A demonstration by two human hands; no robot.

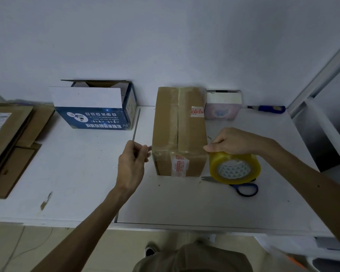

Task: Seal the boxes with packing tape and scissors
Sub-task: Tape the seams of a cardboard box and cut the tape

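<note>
A closed brown cardboard box (180, 130) stands mid-table, tape along its top seam. A strip of clear tape runs across its near top edge. My left hand (133, 163) pinches the free end of that strip just left of the box. My right hand (234, 142) grips the yellowish tape roll (235, 166) at the box's right near corner, thumb toward the box edge. Blue-handled scissors (243, 188) lie on the table under and behind the roll, blades partly hidden.
An open blue-and-white box (94, 108) stands at the back left. A small pale box (222, 106) and a blue-handled tool (269, 108) lie at the back right. Flattened cardboard (10, 140) is stacked at the far left. The white table (77, 173) ends near me.
</note>
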